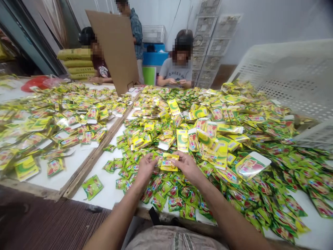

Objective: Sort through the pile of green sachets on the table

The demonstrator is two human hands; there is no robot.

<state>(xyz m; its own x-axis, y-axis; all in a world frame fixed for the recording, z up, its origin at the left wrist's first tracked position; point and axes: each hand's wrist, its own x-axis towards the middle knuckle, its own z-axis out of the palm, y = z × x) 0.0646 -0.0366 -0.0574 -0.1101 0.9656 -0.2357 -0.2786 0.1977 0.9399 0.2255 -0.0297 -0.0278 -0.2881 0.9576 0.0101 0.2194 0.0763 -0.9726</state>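
Between my two hands is a small yellow printed packet (169,162), held flat over the heap. My left hand (146,168) pinches its left edge, thumb and fingers curled together. At the other side my right hand (189,167) is closed on its right edge. Many small green sachets (174,202) with red fruit print lie below and around both hands. Just beyond my fingers stands a yellow flat carton (182,140) with a barcode. A larger yellow-and-white carton (253,164) lies to the right of my right hand.
A wooden strip (101,142) divides the table; more yellow cartons (33,140) are heaped to its left. A white perforated crate (288,76) tilts at the right. A cardboard panel (114,48) stands at the far edge. Co-workers sit across, one handling a packet.
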